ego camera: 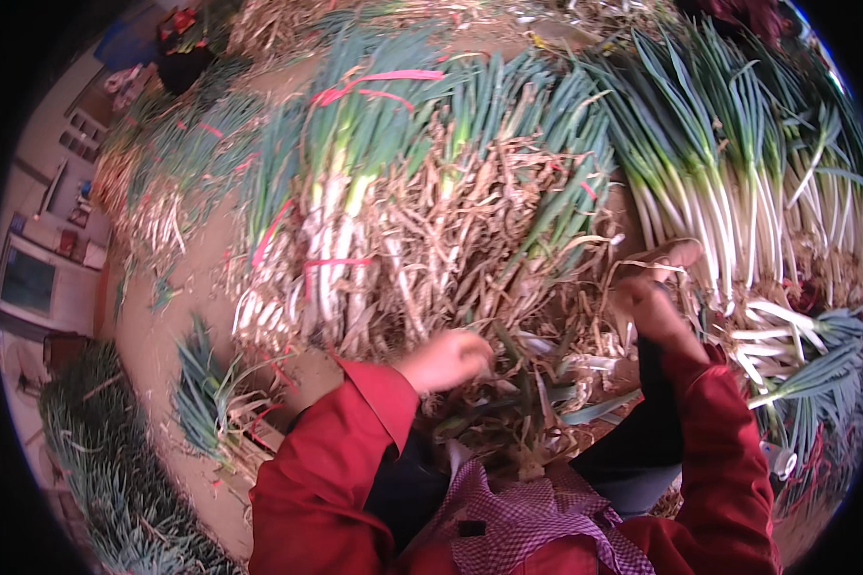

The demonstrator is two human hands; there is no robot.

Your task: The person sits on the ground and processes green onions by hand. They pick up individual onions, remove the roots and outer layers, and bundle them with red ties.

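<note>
My left hand [446,361] hovers over a heap of peeled leek leaves [532,410] in front of my lap, its fingers curled; whether anything sits inside them cannot be seen. My right hand [651,298] is blurred beside the roots of a row of cleaned leeks [697,194] with white stalks. Pale dry strips of leaf cross its fingers, but a grip on them is not clear. Straight ahead lie untrimmed leeks [460,208] covered in brown dry leaves. Left of these is a leek bundle [341,208] tied with pink-red bands.
More cleaned leeks [784,352] lie crosswise on the right, near a white roll-like object [780,460]. A small leek bunch [216,402] rests on the floor at left. Beyond it stretches a dark green leek pile [115,474]. Part of another person [748,18] shows at the top right.
</note>
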